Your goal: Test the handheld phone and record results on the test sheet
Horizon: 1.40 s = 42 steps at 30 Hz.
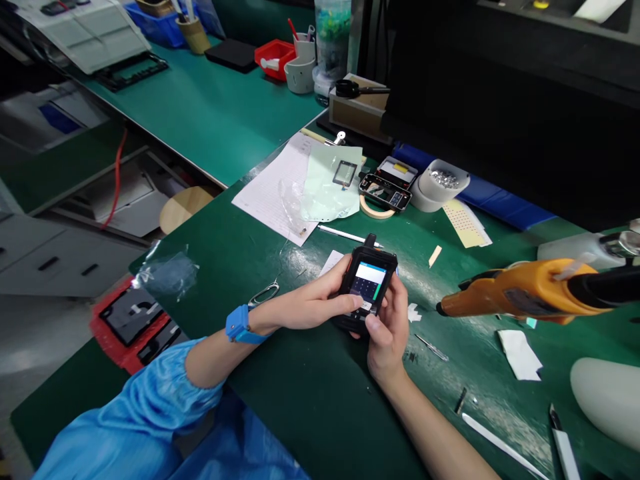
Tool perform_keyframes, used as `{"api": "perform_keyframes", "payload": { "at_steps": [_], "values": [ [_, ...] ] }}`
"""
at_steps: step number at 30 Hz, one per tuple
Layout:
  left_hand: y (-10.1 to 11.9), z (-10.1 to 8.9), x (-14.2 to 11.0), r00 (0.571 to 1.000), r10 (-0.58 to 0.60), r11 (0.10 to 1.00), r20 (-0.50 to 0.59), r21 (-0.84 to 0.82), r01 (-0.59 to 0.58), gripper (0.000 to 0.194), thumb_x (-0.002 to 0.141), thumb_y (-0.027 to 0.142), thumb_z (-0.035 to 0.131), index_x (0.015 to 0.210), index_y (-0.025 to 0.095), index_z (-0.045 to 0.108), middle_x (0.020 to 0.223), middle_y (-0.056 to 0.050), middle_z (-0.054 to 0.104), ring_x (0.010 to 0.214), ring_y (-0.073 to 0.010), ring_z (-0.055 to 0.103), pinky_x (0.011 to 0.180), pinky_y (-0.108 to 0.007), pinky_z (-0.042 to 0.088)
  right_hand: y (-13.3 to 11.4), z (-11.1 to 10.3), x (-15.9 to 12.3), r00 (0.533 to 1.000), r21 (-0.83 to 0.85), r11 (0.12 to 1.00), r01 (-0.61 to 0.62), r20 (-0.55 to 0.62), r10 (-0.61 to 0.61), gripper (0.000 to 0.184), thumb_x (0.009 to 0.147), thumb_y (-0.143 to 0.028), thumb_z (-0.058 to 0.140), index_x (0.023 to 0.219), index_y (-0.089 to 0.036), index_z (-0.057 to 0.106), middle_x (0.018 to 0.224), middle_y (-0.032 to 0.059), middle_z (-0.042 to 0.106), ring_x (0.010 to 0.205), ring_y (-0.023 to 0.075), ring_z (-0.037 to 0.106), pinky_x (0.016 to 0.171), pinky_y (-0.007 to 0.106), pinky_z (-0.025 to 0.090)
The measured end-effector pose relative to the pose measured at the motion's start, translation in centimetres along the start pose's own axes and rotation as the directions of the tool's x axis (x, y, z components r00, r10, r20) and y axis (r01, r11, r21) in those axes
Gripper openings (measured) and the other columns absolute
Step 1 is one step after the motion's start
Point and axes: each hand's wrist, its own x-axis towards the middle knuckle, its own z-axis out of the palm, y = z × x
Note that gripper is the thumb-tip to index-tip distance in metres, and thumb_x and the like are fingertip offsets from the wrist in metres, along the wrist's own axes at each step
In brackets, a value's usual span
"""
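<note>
1. Holding a black handheld device (371, 272) between them, two bare hands meet over the green desk (320, 393), inward from its near edge.
2. The left hand (315, 307), with a blue wrist strap (239, 325), is closed around the device's left side. Its thumb lies across the lower screen; the fingers behind are mostly hidden.
3. The right hand (391, 333) is closed around the right side and lower right corner, thumb at the bottom front, fingers curled along the side.
4. The device sits between the palms, tilted, its lit screen facing the wearer and showing a keypad. Its stubby antenna rises above the grip, towards the desk's far edge. Whether its underside touches the desk, I cannot tell.
5. Just beyond the antenna lies a white stick (345, 233). Farther on, towards the far edge, are printed paper (273, 183), a pale green sheet (325, 200), an opened device case (384, 192) partly over a tape ring (373, 211), and a white cup (434, 193) of small metal pieces.
6. Right of the hands are an orange tool (530, 291), tweezers (432, 348) and crumpled white paper (519, 355).
7. At the desk's left corner lies a clear plastic bag (171, 272).
</note>
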Motion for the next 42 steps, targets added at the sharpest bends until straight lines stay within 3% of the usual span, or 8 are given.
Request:
{"api": "perform_keyframes", "payload": {
  "at_steps": [12, 17, 31, 37, 42],
  "values": [
    [-0.7, -0.2, 0.0, 0.999, 0.011, 1.0, 0.045, -0.002, -0.011, 0.08, 0.111, 0.035, 0.068, 0.182, 0.028, 0.032, 0.16, -0.015, 0.064, 0.14, -0.0345, 0.066, 0.108, -0.041, 0.062, -0.7, 0.6, 0.0, 0.997, 0.156, 0.986, -0.064, -0.039, 0.071, 0.08, 0.093, -0.068, 0.077, 0.158, -0.027, 0.053, 0.153, 0.0151, 0.072, 0.134, 0.0378, 0.075, 0.103, 0.052, 0.067],
    [-0.7, -0.2, -0.2, 0.997, -0.037, 0.998, 0.074, -0.04, 0.04, 0.084, 0.112, 0.04, 0.066, 0.184, 0.027, 0.025, 0.158, -0.016, 0.066, 0.139, -0.0366, 0.068, 0.102, -0.041, 0.066, -0.6, 0.7, 0.0, 0.996, 0.174, 0.983, -0.054, -0.059, 0.066, 0.078, 0.093, -0.067, 0.079, 0.157, -0.028, 0.055, 0.155, 0.0148, 0.071, 0.137, 0.038, 0.074, 0.104, 0.052, 0.066],
    [-0.5, -0.2, -0.1, 0.999, -0.017, 0.996, 0.035, -0.086, 0.02, 0.078, 0.11, 0.036, 0.07, 0.18, 0.026, 0.036, 0.159, -0.015, 0.068, 0.143, -0.036, 0.069, 0.106, -0.039, 0.066, -0.7, 0.7, 0.0, 0.996, 0.147, 0.987, -0.06, -0.055, 0.068, 0.081, 0.092, -0.07, 0.077, 0.156, -0.026, 0.054, 0.155, 0.0168, 0.072, 0.136, 0.0386, 0.075, 0.105, 0.054, 0.066],
    [-0.4, -0.2, -0.1, 0.995, -0.063, 0.99, 0.077, -0.123, 0.073, 0.079, 0.111, 0.042, 0.07, 0.181, 0.03, 0.035, 0.14, -0.013, 0.076, 0.114, -0.0297, 0.079, 0.092, -0.04, 0.07, -1.0, 0.9, 0.1, 0.993, 0.189, 0.979, -0.079, -0.07, 0.094, 0.079, 0.088, -0.066, 0.081, 0.153, -0.027, 0.056, 0.153, 0.0153, 0.073, 0.134, 0.0381, 0.076, 0.104, 0.052, 0.066],
    [-0.5, -0.3, -0.1, 0.997, -0.034, 0.992, 0.073, -0.119, 0.042, 0.08, 0.109, 0.042, 0.072, 0.18, 0.032, 0.035, 0.138, -0.011, 0.076, 0.113, -0.0281, 0.079, 0.101, -0.044, 0.068, -0.9, 0.9, 0.1, 0.992, 0.2, 0.977, -0.079, -0.085, 0.098, 0.078, 0.087, -0.061, 0.082, 0.152, -0.028, 0.057, 0.153, 0.0143, 0.073, 0.136, 0.0383, 0.074, 0.103, 0.052, 0.066]
  ]
}}
